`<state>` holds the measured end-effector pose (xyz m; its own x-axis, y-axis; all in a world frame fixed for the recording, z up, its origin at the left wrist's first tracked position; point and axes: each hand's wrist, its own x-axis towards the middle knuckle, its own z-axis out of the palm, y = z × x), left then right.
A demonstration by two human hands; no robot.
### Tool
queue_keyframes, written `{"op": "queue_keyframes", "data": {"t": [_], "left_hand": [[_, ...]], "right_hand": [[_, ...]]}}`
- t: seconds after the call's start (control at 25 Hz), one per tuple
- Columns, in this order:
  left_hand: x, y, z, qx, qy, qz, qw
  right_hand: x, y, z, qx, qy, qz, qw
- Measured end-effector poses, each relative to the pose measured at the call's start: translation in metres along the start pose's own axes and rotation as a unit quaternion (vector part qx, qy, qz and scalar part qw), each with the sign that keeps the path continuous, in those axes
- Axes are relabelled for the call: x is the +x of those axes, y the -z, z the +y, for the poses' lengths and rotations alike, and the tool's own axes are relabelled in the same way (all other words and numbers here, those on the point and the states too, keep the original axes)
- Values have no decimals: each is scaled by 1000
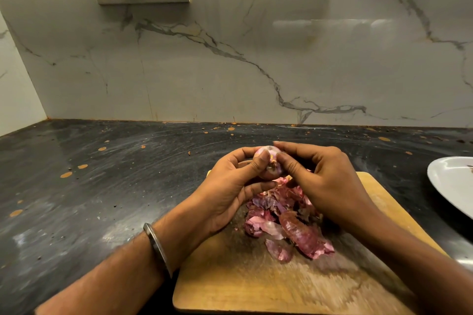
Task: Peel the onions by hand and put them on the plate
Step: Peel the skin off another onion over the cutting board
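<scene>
Both hands' fingers [258, 161] grasp onion [268, 163], mostly hidden; plate [450, 184] cut off.

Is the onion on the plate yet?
No, the onion is held by the left hand and right hand above the cutting board, left of the plate.

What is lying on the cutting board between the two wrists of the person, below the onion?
In the head view, a pile of peeled onion skins lies on the wooden cutting board between the wrists, under the onion held by the left hand and right hand.
</scene>
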<state>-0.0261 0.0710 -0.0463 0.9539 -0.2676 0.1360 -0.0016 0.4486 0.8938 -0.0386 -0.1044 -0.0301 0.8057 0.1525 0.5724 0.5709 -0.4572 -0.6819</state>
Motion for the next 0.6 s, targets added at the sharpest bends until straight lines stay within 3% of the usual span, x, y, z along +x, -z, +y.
{"op": "queue_keyframes", "data": {"t": [0.2, 0.6], "left_hand": [[0, -1, -2, -4, 2, 3, 1000], [0, -2, -2, -9, 7, 10, 1000]], "right_hand": [[-2, -4, 3, -83, 44, -11, 996], [0, -8, 5, -126, 49, -18, 991]]}}
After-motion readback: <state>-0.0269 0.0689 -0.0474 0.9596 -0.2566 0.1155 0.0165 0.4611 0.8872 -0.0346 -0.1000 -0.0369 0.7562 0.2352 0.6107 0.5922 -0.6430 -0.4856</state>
